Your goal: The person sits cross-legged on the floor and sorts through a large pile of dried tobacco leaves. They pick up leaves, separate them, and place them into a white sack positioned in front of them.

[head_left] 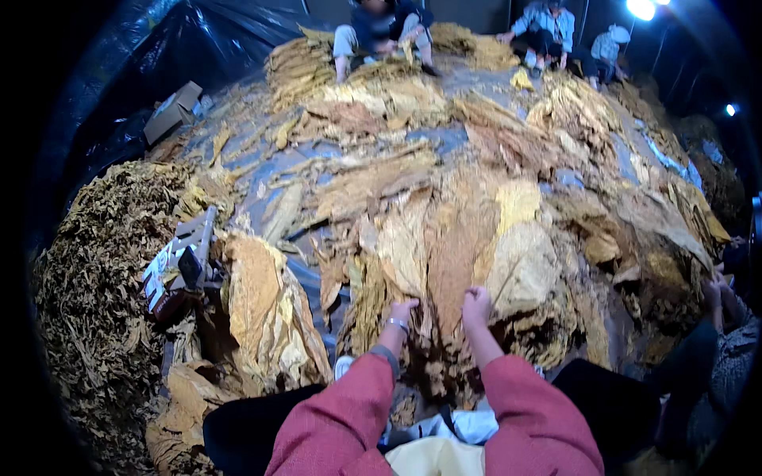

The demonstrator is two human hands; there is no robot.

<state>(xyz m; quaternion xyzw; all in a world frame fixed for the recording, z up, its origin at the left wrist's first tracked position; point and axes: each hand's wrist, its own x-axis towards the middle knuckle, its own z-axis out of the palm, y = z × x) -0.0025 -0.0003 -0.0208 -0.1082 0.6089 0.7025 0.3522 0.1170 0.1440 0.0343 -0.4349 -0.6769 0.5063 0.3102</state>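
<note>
A broad reddish-brown dried tobacco leaf (455, 258) lies stretched out in front of me, its near end between my hands. My left hand (403, 310), with a band at the wrist, is closed at the leaf's lower left edge. On the other side my right hand (476, 308) is closed in a pinch on its lower right edge. Paler leaves flank it: a cream one (403, 250) to the left and a wide beige one (524, 266) to the right. Darker crumpled leaves hang below my hands.
A heap of dark shrivelled leaves (103, 317) rises at the left. Beside it stand a box with printed sides (178, 266) and a stack of light leaves (270, 309). A cardboard box (172, 115) lies farther back. Several people sit around the leaves; one person's hand (713, 293) is at far right.
</note>
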